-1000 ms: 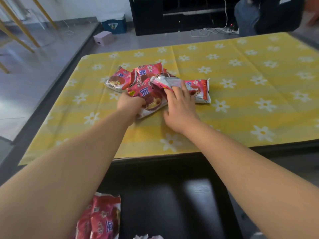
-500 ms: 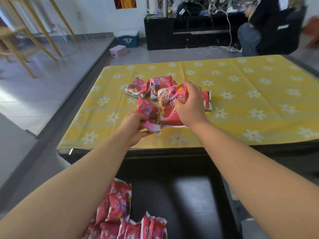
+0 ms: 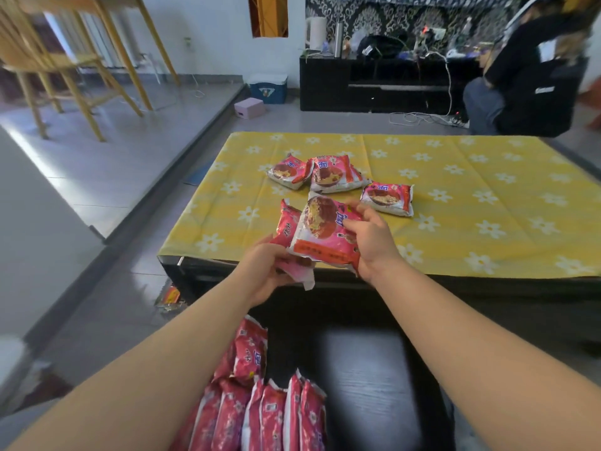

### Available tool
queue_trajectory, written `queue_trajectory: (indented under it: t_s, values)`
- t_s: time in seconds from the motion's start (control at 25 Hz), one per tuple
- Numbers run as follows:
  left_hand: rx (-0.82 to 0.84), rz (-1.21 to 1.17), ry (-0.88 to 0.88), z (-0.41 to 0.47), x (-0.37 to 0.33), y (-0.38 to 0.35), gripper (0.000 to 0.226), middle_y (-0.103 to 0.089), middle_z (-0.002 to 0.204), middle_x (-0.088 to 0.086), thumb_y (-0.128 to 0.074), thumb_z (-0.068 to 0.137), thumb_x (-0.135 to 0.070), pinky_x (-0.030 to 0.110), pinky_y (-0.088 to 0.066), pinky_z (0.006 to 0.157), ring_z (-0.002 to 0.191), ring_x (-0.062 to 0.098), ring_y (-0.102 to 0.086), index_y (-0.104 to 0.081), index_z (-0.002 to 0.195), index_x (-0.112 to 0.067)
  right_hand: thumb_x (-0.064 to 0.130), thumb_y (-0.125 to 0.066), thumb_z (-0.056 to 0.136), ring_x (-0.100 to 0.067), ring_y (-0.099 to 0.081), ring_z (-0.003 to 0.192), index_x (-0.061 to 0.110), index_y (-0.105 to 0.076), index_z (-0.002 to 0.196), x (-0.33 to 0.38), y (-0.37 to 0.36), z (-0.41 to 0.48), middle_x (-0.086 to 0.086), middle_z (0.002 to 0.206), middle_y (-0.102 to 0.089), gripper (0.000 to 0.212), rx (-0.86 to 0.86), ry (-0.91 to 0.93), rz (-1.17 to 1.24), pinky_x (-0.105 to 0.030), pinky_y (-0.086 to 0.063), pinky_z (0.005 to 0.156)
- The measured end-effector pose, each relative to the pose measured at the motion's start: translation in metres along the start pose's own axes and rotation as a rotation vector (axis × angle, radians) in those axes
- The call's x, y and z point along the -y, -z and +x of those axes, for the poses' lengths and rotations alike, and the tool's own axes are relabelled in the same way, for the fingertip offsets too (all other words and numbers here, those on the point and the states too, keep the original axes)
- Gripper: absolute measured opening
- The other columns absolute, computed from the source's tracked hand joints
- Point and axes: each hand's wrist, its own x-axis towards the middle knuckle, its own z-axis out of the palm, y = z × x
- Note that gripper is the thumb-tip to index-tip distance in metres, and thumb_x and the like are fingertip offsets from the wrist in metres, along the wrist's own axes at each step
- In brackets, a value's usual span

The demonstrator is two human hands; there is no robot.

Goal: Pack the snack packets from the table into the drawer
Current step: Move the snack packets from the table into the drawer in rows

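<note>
Transfer is in hand: two packets are held over the near edge of the table (image 3: 487, 177), not yet lowered into the drawer (image 3: 367, 385). The right packet (image 3: 325, 232) is gripped by the right hand (image 3: 374, 245), with fingers curled over its side. The left packet (image 3: 287, 222), seen edge-on, is pinched at its lower end by the left hand (image 3: 263, 275).

Next, both are probably to be brought down and back, turned on edge and slotted beside the row (image 3: 273, 415) standing at the drawer's left. Room is offered by the bare dark floor to the right of it. Three packets (image 3: 335, 174) lie flat on the table, to be fetched afterwards.

Each packet is a pink-red film pouch printed with a bowl picture and crimped white at the ends. A light grip is likely called for, as the film bends easily.
</note>
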Motion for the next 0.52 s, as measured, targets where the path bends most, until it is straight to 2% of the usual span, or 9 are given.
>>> queue_trajectory:
  t_s: [0.08,0.16,0.24,0.32,0.4,0.44,0.52]
  values:
    - [0.042,0.009,-0.014,-0.014,0.005,-0.002,0.042,-0.075,0.108,0.018,-0.049,0.092,0.012,0.044,-0.063,0.068,0.088,0.03,-0.078,-0.06,0.131,-0.001,-0.004,-0.047,0.099,-0.042,-0.073,0.104,0.021,-0.063,0.123,-0.011,-0.006,-0.01,-0.018,0.125,-0.069,0.038,0.02,-0.019,0.0,-0.057,-0.062,0.083]
    - [0.058,-0.008,-0.041,-0.026,0.007,-0.002,0.04,-0.074,0.101,0.015,-0.051,0.088,0.009,0.041,-0.062,0.064,0.079,0.025,-0.077,-0.061,0.124,-0.002,-0.004,-0.046,0.099,-0.038,-0.072,0.108,0.018,-0.065,0.124,-0.017,-0.012,-0.019,-0.015,0.125,-0.069,0.038,0.021,0.037,-0.131,-0.057,-0.06,0.09]
    - [0.061,-0.029,-0.063,-0.034,0.011,0.001,0.038,-0.075,0.101,0.013,-0.057,0.084,-0.008,0.044,-0.061,0.068,0.083,0.026,-0.075,-0.061,0.121,-0.005,-0.001,-0.042,0.102,-0.029,-0.065,0.121,0.016,-0.064,0.131,-0.028,-0.017,-0.028,-0.012,0.133,-0.063,0.04,0.011,0.197,-0.422,-0.051,-0.054,0.104]
    - [0.029,-0.108,-0.032,-0.039,0.017,0.006,0.048,-0.075,0.115,0.015,-0.055,0.093,-0.038,0.05,-0.057,0.084,0.099,0.033,-0.073,-0.063,0.125,-0.004,0.005,-0.039,0.105,-0.024,-0.051,0.135,0.022,-0.061,0.137,-0.044,-0.023,-0.039,-0.01,0.146,-0.049,0.042,-0.036,0.317,-0.642,-0.045,-0.045,0.114]
    - [-0.013,-0.214,0.029,-0.04,0.025,0.011,0.067,-0.074,0.125,0.02,-0.035,0.103,-0.06,0.054,-0.052,0.096,0.112,0.039,-0.071,-0.063,0.132,-0.006,0.011,-0.037,0.107,-0.019,-0.051,0.136,0.033,-0.063,0.132,-0.055,-0.027,-0.051,-0.006,0.148,-0.049,0.042,-0.031,0.292,-0.58,-0.043,-0.046,0.114]
    - [-0.038,-0.236,0.042,-0.041,0.029,0.012,0.069,-0.074,0.126,0.021,-0.03,0.106,-0.061,0.054,-0.053,0.097,0.114,0.039,-0.071,-0.063,0.135,-0.008,0.013,-0.038,0.108,-0.016,-0.059,0.128,0.037,-0.067,0.123,-0.059,-0.03,-0.056,-0.003,0.141,-0.058,0.041,0.015,0.233,-0.466,-0.042,-0.051,0.109]
    - [-0.098,-0.208,0.025,-0.041,0.038,0.015,0.057,-0.072,0.13,0.022,-0.038,0.109,-0.05,0.054,-0.055,0.099,0.116,0.039,-0.07,-0.06,0.139,-0.007,0.022,-0.037,0.109,-0.016,-0.069,0.113,0.036,-0.072,0.113,-0.063,-0.034,-0.062,-0.003,0.124,-0.071,0.038,0.114,0.107,-0.324,-0.041,-0.056,0.102]
